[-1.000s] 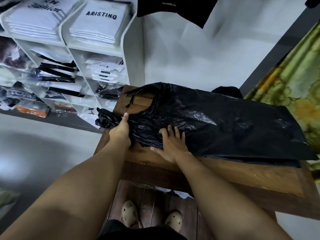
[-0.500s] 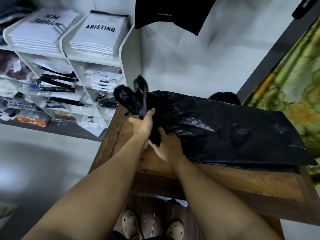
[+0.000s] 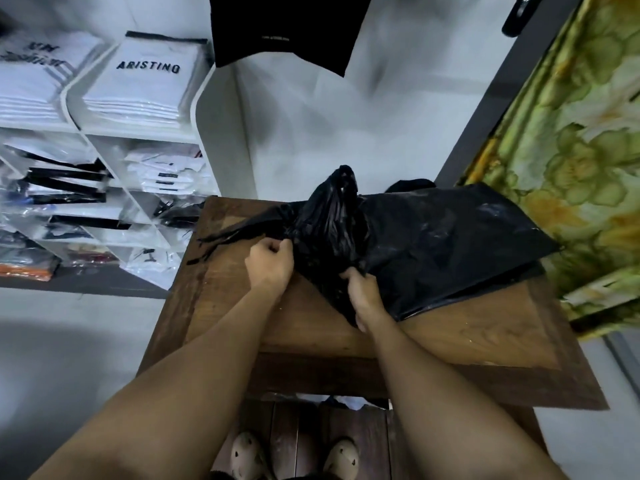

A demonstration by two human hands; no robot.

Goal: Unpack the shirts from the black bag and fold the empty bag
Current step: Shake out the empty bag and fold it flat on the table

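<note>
The black plastic bag lies flattened across the wooden table, its right part spread out and its left end bunched and folded up into a hump. My left hand is closed on the bag's gathered left end, where thin handle strips trail off to the left. My right hand grips the bag's near edge just right of the hump. No shirts show on the table.
White shelves with stacked packaged shirts stand at the left. A black garment hangs above. A green floral curtain borders the right side. A small dark object sits behind the bag. My feet are below the table.
The bag's left end was lifted and folded over toward the right. My left hand moved right with it, and my right hand shifted to grip the near edge.
</note>
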